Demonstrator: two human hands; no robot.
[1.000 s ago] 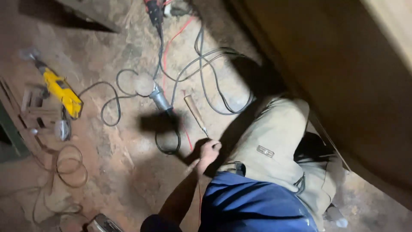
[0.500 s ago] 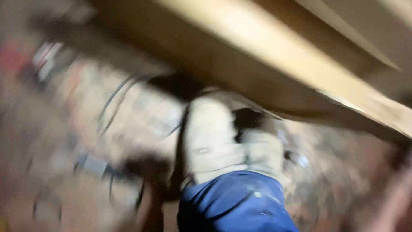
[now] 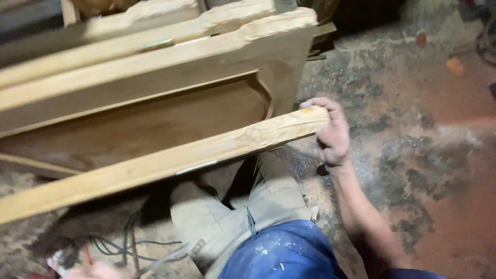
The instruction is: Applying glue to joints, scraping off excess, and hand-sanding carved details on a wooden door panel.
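Gripping the end of the wooden door frame [image 3: 170, 160], the right hand [image 3: 333, 135] should squeeze tight; below it, the blurry left hand [image 3: 98, 270] looks unclear

One wooden door frame [image 3: 155, 88], two hands: right hand [image 3: 333, 135], left hand [image 3: 101, 270].

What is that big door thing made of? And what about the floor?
The door panel looks like bare, unpainted wood: pale tan, with grain lines and rough chipped edges. The right hand grips the end of its nearest rail. A small metal hinge plate shines grey on that rail. The floor seems to be worn concrete, blotchy grey and reddish, dusted pale.
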